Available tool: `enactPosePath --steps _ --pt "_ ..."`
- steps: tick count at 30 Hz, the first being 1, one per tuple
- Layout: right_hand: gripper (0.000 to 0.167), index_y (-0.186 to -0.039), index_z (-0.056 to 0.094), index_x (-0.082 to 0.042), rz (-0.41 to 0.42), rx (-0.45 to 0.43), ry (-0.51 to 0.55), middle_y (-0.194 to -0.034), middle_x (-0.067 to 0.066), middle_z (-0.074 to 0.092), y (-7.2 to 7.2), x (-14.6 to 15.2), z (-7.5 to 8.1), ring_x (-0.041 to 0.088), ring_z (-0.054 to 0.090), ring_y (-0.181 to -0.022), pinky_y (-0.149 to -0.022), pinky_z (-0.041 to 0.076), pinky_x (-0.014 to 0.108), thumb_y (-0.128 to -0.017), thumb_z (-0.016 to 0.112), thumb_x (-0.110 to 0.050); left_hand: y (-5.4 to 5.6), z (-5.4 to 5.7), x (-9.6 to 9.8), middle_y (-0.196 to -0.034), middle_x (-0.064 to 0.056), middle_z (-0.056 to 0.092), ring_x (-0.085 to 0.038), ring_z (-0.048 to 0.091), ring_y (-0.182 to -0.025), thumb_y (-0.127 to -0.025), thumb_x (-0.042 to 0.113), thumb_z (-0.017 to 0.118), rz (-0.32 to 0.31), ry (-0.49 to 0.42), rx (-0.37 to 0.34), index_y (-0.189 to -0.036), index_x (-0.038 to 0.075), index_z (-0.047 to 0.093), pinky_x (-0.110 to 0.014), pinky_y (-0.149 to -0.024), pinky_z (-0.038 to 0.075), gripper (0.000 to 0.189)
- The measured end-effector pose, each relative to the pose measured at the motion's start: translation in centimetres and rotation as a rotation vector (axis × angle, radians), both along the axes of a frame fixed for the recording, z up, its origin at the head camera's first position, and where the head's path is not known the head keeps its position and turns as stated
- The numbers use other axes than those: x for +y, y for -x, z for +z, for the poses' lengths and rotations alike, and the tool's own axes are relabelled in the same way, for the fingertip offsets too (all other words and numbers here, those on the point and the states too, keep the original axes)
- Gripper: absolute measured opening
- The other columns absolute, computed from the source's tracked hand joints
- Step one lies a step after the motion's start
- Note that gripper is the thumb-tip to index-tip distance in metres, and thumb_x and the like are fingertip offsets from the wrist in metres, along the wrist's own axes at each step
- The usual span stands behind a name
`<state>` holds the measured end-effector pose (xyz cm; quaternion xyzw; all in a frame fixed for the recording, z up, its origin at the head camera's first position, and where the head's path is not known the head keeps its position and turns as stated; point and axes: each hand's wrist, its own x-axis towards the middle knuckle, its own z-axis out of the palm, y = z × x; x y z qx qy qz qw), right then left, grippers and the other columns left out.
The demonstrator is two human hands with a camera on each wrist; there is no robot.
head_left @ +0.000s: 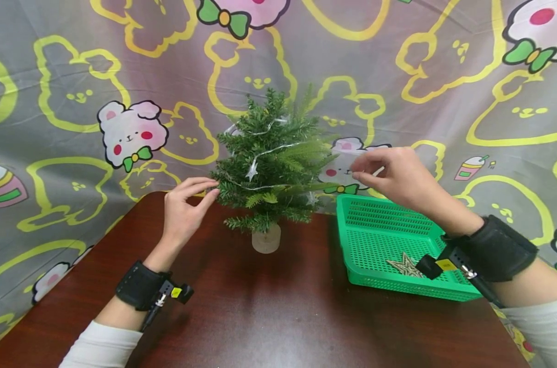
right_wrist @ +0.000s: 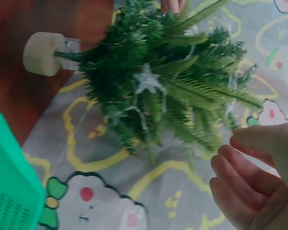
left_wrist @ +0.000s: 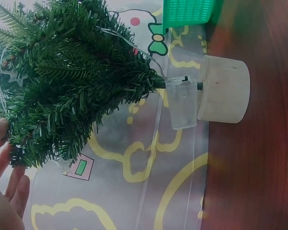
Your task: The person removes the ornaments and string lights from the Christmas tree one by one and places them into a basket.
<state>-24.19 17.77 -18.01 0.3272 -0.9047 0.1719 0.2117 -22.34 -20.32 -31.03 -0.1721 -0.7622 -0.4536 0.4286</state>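
A small artificial Christmas tree (head_left: 264,153) stands upright on a round wooden base (head_left: 266,239). A clear string of star lights (head_left: 252,170) winds round its branches, and one star (right_wrist: 147,79) faces the right wrist camera. Low on the trunk sits a clear battery box (left_wrist: 182,104). My left hand (head_left: 186,207) touches the branch tips on the tree's left side, thumb and fingers loosely spread about them. To the right of the tree, my right hand (head_left: 398,171) hovers with loosely bent fingers, its thumb tip close to the outer needles; nothing shows between the fingers.
A green plastic basket (head_left: 344,245) stands on the table to the right, under my right forearm. Inside it lies a glittery star (head_left: 404,266). The dark red wooden table (head_left: 278,317) backs onto a patterned cloth (head_left: 177,66) hung behind the tree.
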Motion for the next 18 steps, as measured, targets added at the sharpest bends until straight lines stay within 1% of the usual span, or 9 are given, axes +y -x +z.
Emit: enactPosePath --steps 3,6,7,8,10,12,14,15,18 --pt "0.011 -0.098 0.076 -0.011 0.03 0.056 0.021 -0.085 0.002 0.075 0.0 -0.8 1.1 0.013 0.07 -0.074 -0.067 0.054 0.013 -0.087 0.075 -0.01 0.1 -0.1 0.0 -0.104 -0.019 0.073 -0.005 0.064 -0.099 -0.085 -0.002 0.074 0.002 0.001 0.001 -0.101 -0.004 0.076 -0.011 -0.08 0.042 0.017" --pt "0.011 -0.098 0.076 -0.01 0.06 0.104 0.029 -0.086 0.002 0.076 0.0 -1.6 2.2 0.013 0.07 -0.075 -0.068 0.055 0.013 -0.087 0.075 -0.01 0.2 -0.2 0.0 -0.104 -0.019 0.072 -0.002 0.063 -0.099 -0.085 -0.001 0.074 0.003 0.001 0.003 -0.101 -0.003 0.076 -0.011 -0.079 0.042 0.017" --pt "0.01 -0.097 0.076 -0.01 0.07 0.117 0.025 -0.085 0.002 0.075 0.0 -1.9 2.5 0.012 0.069 -0.074 -0.068 0.055 0.015 -0.087 0.076 -0.011 0.2 -0.2 0.0 -0.104 -0.02 0.072 -0.002 0.063 -0.099 -0.085 -0.001 0.073 0.003 0.0 0.004 -0.101 -0.003 0.076 -0.011 -0.079 0.042 0.017" --pt "0.009 -0.096 0.076 -0.01 0.076 0.125 0.02 -0.086 0.001 0.075 0.1 -2.3 2.8 0.011 0.068 -0.075 -0.068 0.055 0.014 -0.087 0.075 -0.012 0.2 -0.2 0.0 -0.104 -0.021 0.072 -0.003 0.063 -0.099 -0.085 -0.002 0.073 0.001 -0.002 0.003 -0.101 -0.003 0.076 -0.011 -0.079 0.042 0.017" --pt "0.007 -0.095 0.075 -0.011 0.085 0.141 0.002 -0.086 0.0 0.075 0.2 -2.8 3.4 0.009 0.066 -0.078 -0.07 0.056 0.02 -0.088 0.075 -0.013 0.0 0.0 0.1 -0.104 -0.022 0.072 -0.008 0.064 -0.098 -0.085 -0.002 0.073 0.002 -0.004 0.001 -0.101 -0.004 0.076 -0.01 -0.079 0.041 0.017" --pt "0.006 -0.094 0.075 -0.012 0.095 0.144 -0.015 -0.085 -0.001 0.074 0.3 -3.4 3.8 0.007 0.065 -0.078 -0.071 0.056 0.022 -0.088 0.075 -0.015 0.0 -0.1 0.2 -0.104 -0.023 0.072 -0.014 0.065 -0.098 -0.085 -0.003 0.073 0.005 -0.005 -0.002 -0.101 -0.005 0.076 -0.011 -0.08 0.042 0.016" --pt "0.006 -0.094 0.075 -0.012 0.107 0.137 -0.019 -0.086 0.0 0.074 0.6 -3.9 4.2 0.009 0.066 -0.079 -0.073 0.058 0.027 -0.088 0.074 -0.015 0.5 -0.5 -0.1 -0.104 -0.022 0.072 -0.017 0.065 -0.098 -0.085 -0.002 0.074 0.012 -0.005 -0.001 -0.101 -0.004 0.076 -0.011 -0.081 0.042 0.016" --pt "0.006 -0.094 0.075 -0.012 0.114 0.134 -0.019 -0.086 0.001 0.074 0.7 -4.1 4.3 0.009 0.067 -0.08 -0.074 0.058 0.03 -0.088 0.074 -0.015 0.8 -0.7 -0.3 -0.104 -0.021 0.072 -0.016 0.065 -0.098 -0.085 -0.001 0.074 0.017 -0.005 -0.001 -0.101 -0.003 0.076 -0.012 -0.081 0.042 0.016" --pt "0.006 -0.095 0.075 -0.011 0.146 0.115 -0.002 -0.088 0.003 0.074 1.0 -4.8 4.8 0.013 0.068 -0.082 -0.076 0.059 0.033 -0.089 0.073 -0.012 1.8 -1.7 -0.9 -0.105 -0.016 0.074 -0.008 0.064 -0.098 -0.084 0.002 0.076 0.02 -0.003 0.004 -0.101 0.002 0.078 -0.013 -0.083 0.043 0.017"
